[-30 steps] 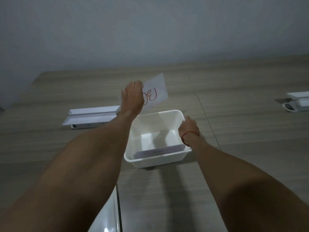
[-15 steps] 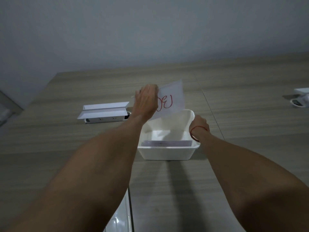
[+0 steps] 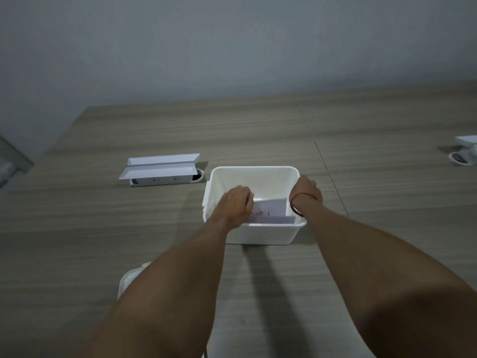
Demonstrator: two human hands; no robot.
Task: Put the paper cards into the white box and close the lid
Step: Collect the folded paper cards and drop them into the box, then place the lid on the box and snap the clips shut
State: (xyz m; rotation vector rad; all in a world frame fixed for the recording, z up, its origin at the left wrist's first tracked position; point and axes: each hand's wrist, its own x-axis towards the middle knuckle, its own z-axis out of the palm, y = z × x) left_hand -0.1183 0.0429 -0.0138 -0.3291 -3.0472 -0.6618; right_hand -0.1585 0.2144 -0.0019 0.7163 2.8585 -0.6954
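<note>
A left hand (image 3: 236, 204) reaches down inside the white box (image 3: 254, 174), its grip pinched on the left end of a paper card (image 3: 271, 209) marked in red ink, the card lying low in the box against the near wall. More cards (image 3: 272, 220) stand on edge along that near wall, at 6 o'clock within the box. The right hand (image 3: 307, 191) curls over the box's rim at 3 o'clock, its grip clamped on the wall there; a red string (image 3: 303, 195) circles the wrist.

The box sits open-topped at the middle of the wood-grain table (image 3: 258, 135), its far half bare inside. The table surface lies clear around the box at 12 o'clock and 3 o'clock, with a thin seam (image 3: 322, 161) running past the box's right side.

At 10 o'clock from the box, just beside its far-left corner, a white socket unit (image 3: 161, 171) stands with its flap raised. A second white unit (image 3: 464, 153) sits well apart at 2 o'clock, cut off by the right edge of the view. At 7 o'clock, partly hidden beneath the left forearm, lies a white rounded piece (image 3: 129, 279) that may be the lid; too little of it shows to tell. A plain grey wall (image 3: 232, 47) meets the table's far edge.
</note>
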